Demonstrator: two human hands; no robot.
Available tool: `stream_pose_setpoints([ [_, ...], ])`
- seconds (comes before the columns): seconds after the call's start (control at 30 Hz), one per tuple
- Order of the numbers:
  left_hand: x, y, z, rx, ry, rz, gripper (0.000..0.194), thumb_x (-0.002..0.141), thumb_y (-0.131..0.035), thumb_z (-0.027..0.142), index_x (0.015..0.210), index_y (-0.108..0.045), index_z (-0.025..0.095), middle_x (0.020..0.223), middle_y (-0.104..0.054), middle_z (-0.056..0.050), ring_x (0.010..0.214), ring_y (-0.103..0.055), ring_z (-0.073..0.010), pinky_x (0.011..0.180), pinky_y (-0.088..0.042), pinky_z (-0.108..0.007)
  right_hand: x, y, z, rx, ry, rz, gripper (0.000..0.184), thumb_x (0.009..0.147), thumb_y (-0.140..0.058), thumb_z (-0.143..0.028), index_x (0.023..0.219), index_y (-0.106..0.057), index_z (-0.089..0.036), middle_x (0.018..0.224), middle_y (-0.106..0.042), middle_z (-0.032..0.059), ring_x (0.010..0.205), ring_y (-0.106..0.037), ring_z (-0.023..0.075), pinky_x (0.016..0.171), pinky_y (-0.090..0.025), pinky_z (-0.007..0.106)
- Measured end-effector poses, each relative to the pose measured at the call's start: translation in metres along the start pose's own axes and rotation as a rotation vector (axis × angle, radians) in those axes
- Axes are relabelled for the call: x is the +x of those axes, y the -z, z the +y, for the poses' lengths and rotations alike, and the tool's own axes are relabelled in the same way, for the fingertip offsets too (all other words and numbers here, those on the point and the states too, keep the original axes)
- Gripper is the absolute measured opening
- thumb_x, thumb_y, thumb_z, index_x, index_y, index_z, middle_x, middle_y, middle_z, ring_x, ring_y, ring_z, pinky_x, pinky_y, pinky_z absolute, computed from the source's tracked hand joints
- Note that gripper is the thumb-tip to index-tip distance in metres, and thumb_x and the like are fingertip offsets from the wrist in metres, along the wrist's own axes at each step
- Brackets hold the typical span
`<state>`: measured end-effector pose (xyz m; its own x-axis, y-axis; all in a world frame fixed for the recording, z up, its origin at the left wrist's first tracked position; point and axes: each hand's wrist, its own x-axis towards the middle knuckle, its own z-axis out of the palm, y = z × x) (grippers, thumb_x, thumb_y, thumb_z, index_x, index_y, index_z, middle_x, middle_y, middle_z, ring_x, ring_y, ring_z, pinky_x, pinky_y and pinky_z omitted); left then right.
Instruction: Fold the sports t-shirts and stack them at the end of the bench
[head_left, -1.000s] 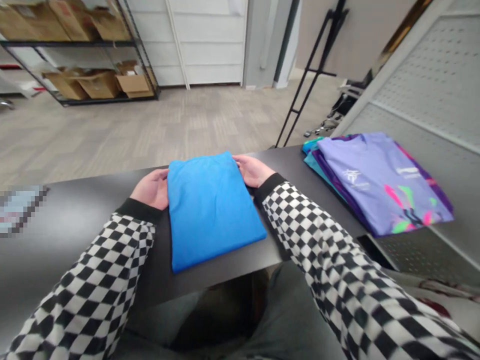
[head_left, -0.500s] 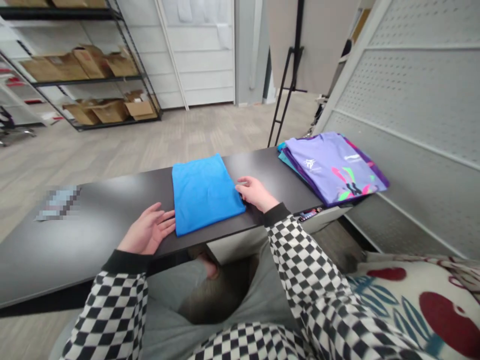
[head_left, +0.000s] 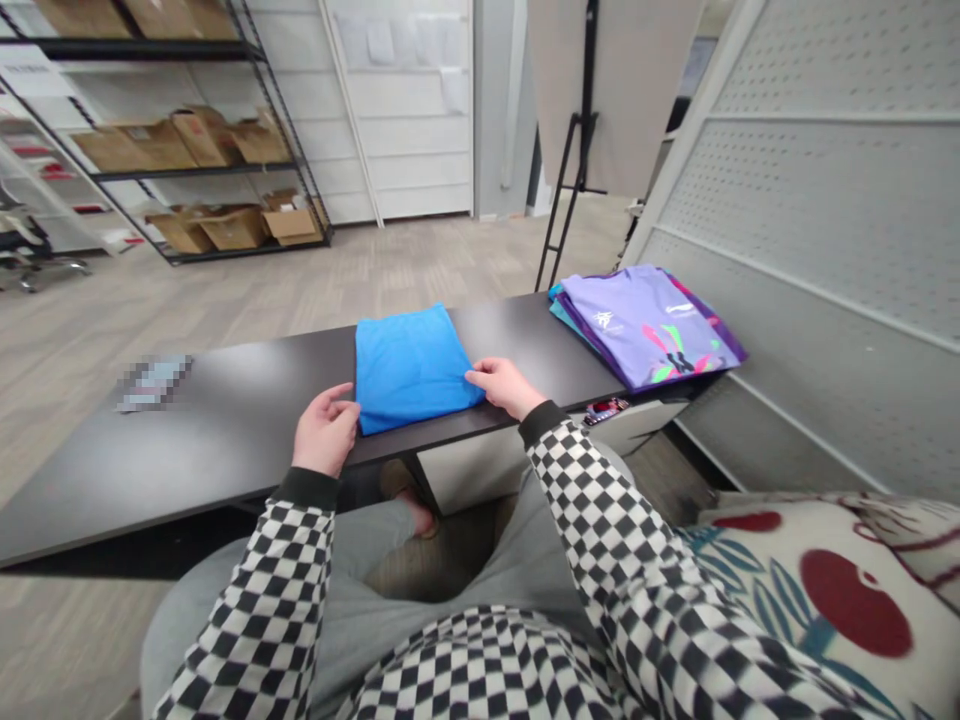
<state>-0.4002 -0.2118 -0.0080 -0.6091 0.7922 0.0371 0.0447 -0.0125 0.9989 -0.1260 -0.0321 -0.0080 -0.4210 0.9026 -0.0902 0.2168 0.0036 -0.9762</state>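
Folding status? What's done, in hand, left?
Done, apparently: the lavender-topped stack of folded garments. In hand: the plain blue folded fabric on the dark flat table, left hand at its near left corner, right hand seemingly pinching the near right one. Left to do, probably: stacking, as it lies apart from the stack.

blue folded cloth (head_left: 414,368): soft, matt | tabletop (head_left: 232,415): dark, smooth, faint sheen | boxes (head_left: 232,228): brown cardboard

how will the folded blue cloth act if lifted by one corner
The folded blue cloth would probably sag and may unfold, as its surface creases softly. It looks light, being a thin, flat bundle. Rolling seems unlikely, since it lies flat.
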Motion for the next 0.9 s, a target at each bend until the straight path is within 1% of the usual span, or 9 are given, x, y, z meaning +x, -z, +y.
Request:
stream_pose_setpoints([
  [0.17,-0.011,0.011,-0.006,0.042,-0.055,-0.049,0.063,0.076,-0.083,0.034,0.135,-0.068,0.017,0.072,-0.060,0.007,0.051,-0.044,-0.0089,0.048,-0.032,-0.023,-0.010,0.005,0.005,0.022,0.016,-0.022,0.023,0.096,-0.075,-0.030,0.080,-0.061,-0.021,0.050,-0.044,-0.0091,0.042,-0.036,0.0081,0.044,-0.023,0.024],
  [0.27,-0.011,0.013,-0.002,0.165,-0.011,-0.122,0.074,0.075,-0.090,0.041,0.140,-0.068,0.016,0.074,-0.069,0.003,0.053,-0.049,-0.0109,0.053,-0.036,-0.025,-0.016,0.004,0.005,0.001,-0.043,-0.036,0.025,0.098,-0.075,-0.034,0.081,-0.063,-0.022,0.046,-0.043,-0.0087,0.039,-0.036,0.0095,0.042,-0.021,0.025],
  [0.4,-0.010,0.012,0.003,0.266,0.060,-0.132,0.082,0.067,-0.097,0.044,0.139,-0.072,0.016,0.077,-0.077,-0.001,0.058,-0.057,-0.0150,0.059,-0.041,-0.027,-0.028,0.003,0.004,-0.039,-0.078,0.032,0.026,0.099,-0.077,-0.037,0.082,-0.065,-0.021,0.044,-0.049,-0.0059,0.039,-0.043,0.0104,0.041,-0.025,0.023],
  [0.53,-0.014,0.017,0.000,0.379,0.038,-0.163,0.079,0.074,-0.092,0.051,0.142,-0.072,0.016,0.073,-0.075,0.000,0.054,-0.053,-0.0150,0.058,-0.038,-0.028,-0.040,0.006,0.002,-0.078,-0.114,-0.005,0.015,0.099,-0.076,-0.032,0.096,-0.071,-0.018,0.046,-0.053,-0.0048,0.039,-0.046,0.0115,0.038,-0.028,0.023],
  [0.57,-0.016,0.019,-0.002,0.414,0.030,-0.173,0.078,0.078,-0.089,0.054,0.144,-0.071,0.016,0.074,-0.075,0.000,0.055,-0.053,-0.0153,0.058,-0.038,-0.029,-0.043,0.007,0.002,-0.073,-0.119,-0.016,0.015,0.098,-0.077,-0.030,0.106,-0.072,-0.018,0.048,-0.054,-0.0054,0.039,-0.047,0.0120,0.038,-0.030,0.023],
  [0.67,-0.022,0.025,-0.005,0.509,0.002,-0.185,0.072,0.083,-0.083,0.056,0.143,-0.072,0.018,0.078,-0.077,-0.002,0.062,-0.060,-0.0181,0.064,-0.044,-0.030,-0.053,0.009,0.004,-0.030,-0.089,-0.013,0.054,0.094,-0.077,-0.024,0.145,-0.062,-0.018,0.062,-0.061,-0.0067,0.042,-0.053,0.0128,0.037,-0.033,0.023],
  [0.73,-0.027,0.028,-0.006,0.555,-0.024,-0.175,0.067,0.083,-0.083,0.055,0.140,-0.074,0.019,0.082,-0.077,-0.002,0.066,-0.063,-0.0193,0.068,-0.047,-0.031,-0.060,0.009,0.007,-0.040,-0.051,0.014,0.070,0.093,-0.076,-0.024,0.159,-0.053,-0.021,0.075,-0.067,-0.0052,0.045,-0.056,0.0121,0.038,-0.035,0.024],
  [0.8,-0.032,0.030,-0.006,0.561,-0.029,-0.150,0.065,0.082,-0.085,0.055,0.136,-0.077,0.020,0.084,-0.077,-0.002,0.063,-0.062,-0.0185,0.067,-0.049,-0.032,-0.066,0.008,0.011,-0.113,0.009,0.060,0.066,0.093,-0.075,-0.024,0.157,-0.058,-0.023,0.089,-0.073,-0.0017,0.050,-0.059,0.0112,0.044,-0.042,0.025],
  [0.9,-0.041,0.030,-0.007,0.500,0.019,-0.104,0.065,0.079,-0.087,0.058,0.131,-0.080,0.021,0.091,-0.078,-0.004,0.055,-0.059,-0.0161,0.059,-0.048,-0.032,-0.075,0.006,0.018,-0.241,0.148,0.133,0.047,0.092,-0.074,-0.021,0.138,-0.073,-0.022,0.103,-0.078,0.0022,0.064,-0.065,0.0120,0.063,-0.054,0.028],
])
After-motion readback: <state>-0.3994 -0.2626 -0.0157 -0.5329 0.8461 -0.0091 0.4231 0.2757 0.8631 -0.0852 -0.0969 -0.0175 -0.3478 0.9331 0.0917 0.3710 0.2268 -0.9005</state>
